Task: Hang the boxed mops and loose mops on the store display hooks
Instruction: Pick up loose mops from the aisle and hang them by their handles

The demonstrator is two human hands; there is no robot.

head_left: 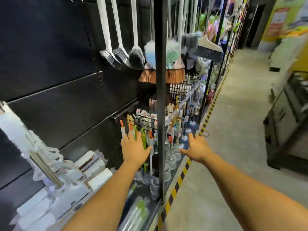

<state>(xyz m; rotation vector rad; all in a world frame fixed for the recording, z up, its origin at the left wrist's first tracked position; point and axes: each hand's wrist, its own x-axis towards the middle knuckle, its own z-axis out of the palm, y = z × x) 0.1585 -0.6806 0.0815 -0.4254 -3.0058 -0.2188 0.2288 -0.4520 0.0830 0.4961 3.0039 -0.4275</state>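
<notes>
- Two hands of mine, my left hand (133, 147) and my right hand (196, 150), both with fingers spread and holding nothing.
- Three white-handled brushes (120, 55) with dark bristles, in a row far up on the left.
- Three fluffy dusters (150, 50), as best I can count: one pale blue, one green, one grey.
- One cream-backed push broom (210, 45), right of the dusters.
- One black upright post (160, 97) in the middle.
- About five white boxes (98, 177), stacked near left; blur hides the exact number.
- One metal pole (45, 167), near left.
- One yellow-and-black floor stripe (181, 174).
</notes>
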